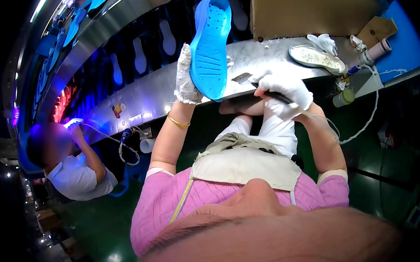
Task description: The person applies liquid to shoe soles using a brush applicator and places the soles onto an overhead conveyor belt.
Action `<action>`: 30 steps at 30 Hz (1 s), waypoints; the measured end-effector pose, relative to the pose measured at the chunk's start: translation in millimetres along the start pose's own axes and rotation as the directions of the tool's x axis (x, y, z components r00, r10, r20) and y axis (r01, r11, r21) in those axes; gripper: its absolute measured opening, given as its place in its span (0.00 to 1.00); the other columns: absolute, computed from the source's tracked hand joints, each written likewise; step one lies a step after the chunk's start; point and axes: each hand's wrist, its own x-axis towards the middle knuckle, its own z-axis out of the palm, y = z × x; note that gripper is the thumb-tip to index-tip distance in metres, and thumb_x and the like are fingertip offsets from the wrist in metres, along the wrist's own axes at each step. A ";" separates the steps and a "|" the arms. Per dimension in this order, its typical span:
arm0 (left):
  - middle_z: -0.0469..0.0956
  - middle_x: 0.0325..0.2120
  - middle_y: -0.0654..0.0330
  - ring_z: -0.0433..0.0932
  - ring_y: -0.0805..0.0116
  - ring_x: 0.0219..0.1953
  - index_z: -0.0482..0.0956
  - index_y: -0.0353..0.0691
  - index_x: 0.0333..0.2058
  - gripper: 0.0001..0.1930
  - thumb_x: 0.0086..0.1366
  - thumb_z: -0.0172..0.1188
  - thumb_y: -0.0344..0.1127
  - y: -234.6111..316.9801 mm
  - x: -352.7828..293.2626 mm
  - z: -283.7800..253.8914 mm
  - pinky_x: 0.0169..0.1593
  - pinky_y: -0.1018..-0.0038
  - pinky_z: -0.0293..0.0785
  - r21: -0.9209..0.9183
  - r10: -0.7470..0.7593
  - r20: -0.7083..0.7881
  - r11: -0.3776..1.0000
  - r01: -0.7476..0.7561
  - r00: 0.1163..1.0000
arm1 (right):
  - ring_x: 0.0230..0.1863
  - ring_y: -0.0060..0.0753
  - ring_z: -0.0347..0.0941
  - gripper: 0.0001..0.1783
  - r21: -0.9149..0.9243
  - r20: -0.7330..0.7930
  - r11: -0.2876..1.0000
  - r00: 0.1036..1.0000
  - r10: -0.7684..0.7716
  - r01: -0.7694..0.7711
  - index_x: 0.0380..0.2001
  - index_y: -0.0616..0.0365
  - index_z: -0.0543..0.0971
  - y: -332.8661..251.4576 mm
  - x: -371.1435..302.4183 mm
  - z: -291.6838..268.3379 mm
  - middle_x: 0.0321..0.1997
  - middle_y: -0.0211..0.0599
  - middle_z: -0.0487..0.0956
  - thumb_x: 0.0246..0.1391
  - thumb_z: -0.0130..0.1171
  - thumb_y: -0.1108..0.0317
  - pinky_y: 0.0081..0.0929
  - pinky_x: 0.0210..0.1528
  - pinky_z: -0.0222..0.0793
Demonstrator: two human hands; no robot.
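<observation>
Metal bench (155, 94); left grip (186, 80) on blue sole (210, 52); long axis — dotted end (216, 22) outward

Your gloved left hand (188, 80) holds a blue shoe sole (211, 55) by the metal ledge (150, 94). Your gloved right hand (287, 91) grips a slim dark tool (279, 97). Farther right, a whitish sole (313, 57) lies on the ledge
</observation>
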 end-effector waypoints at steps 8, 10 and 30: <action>0.63 0.56 0.33 0.69 0.38 0.56 0.54 0.25 0.62 0.46 0.65 0.42 0.66 95.4 58.5 58.7 0.62 0.48 0.63 -0.098 0.088 0.470 0.994 -0.047 0.878 | 0.33 0.27 0.76 0.10 0.232 -0.442 0.973 0.891 0.102 0.004 0.29 0.59 0.76 6.9 -5.8 -16.2 0.36 0.40 0.78 0.45 0.60 0.85 0.26 0.43 0.71; 0.63 0.56 0.34 0.68 0.40 0.56 0.54 0.25 0.63 0.45 0.63 0.48 0.63 97.6 65.4 65.4 0.62 0.51 0.64 -0.189 0.085 0.454 0.982 0.002 0.887 | 0.31 0.26 0.76 0.07 0.399 -0.471 0.917 0.864 0.181 0.025 0.30 0.59 0.76 11.2 -9.6 -12.9 0.35 0.40 0.78 0.48 0.59 0.82 0.24 0.40 0.72; 0.66 0.57 0.36 0.73 0.37 0.53 0.54 0.31 0.64 0.47 0.62 0.40 0.70 30.8 -3.0 36.6 0.56 0.49 0.71 -0.132 -0.146 0.407 0.967 0.217 0.902 | 0.37 0.19 0.76 0.10 0.665 -0.616 0.734 0.658 0.433 0.139 0.34 0.56 0.78 9.9 42.5 -17.6 0.37 0.33 0.81 0.49 0.64 0.81 0.15 0.41 0.71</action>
